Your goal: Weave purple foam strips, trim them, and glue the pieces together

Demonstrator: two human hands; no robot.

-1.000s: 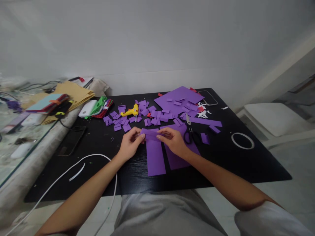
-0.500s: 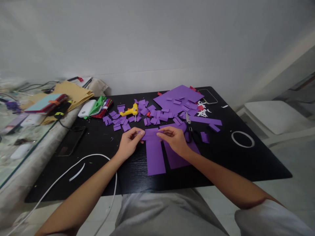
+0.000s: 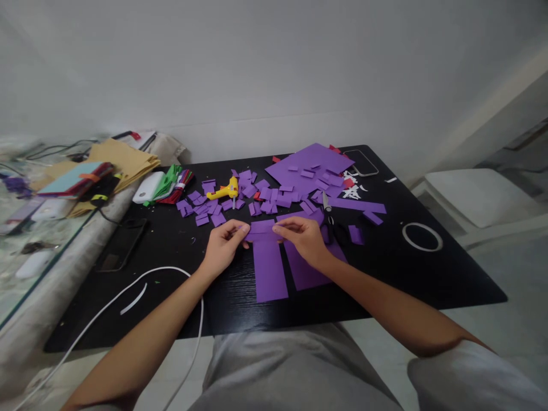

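Black desk (image 3: 406, 285) | left hand (image 3: 222, 246) + right hand (image 3: 305, 237) pinch purple strip (image 3: 262, 230) ends | scissors (image 3: 331, 225) just right

The table (image 3: 406, 279) is black wood with a visible grain and a matt finish. The purple strip (image 3: 261, 230) pinched between the left hand (image 3: 222, 246) and right hand (image 3: 305, 237) is matt paper, smooth and creased. The purple sheet (image 3: 310, 161) at the far edge is the same stock. The glue gun (image 3: 223, 191) is glossy yellow plastic. The cable (image 3: 128, 288) near the left edge is smooth white plastic.
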